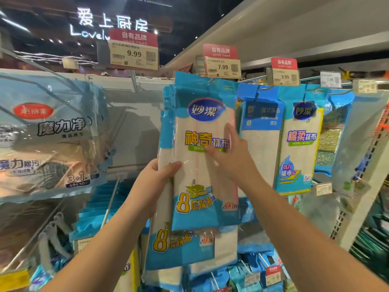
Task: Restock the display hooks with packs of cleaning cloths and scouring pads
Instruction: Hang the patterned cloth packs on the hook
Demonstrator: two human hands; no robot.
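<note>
**Cloth pack at the hook**

Glossy flat cloth pack (pixel 202 148), blue ends, pale ribbed cloth inside, hangs upright at hook (pixel 207 77) under the 7.99 tag (pixel 222 67). Left hand (pixel 157 178) grips its left edge, thumb in front. Right hand (pixel 227 152) lies flat on it, fingers straight. Neighbouring packs (pixel 299 142) crowd just beside, right; bare back panel (pixel 134 131) left.

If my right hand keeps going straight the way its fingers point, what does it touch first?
The right hand points up and to the left, fingers flat on the front cloth pack already. Going on, it would likely slide up that pack's face toward the oval logo; depth is unclear.
</note>
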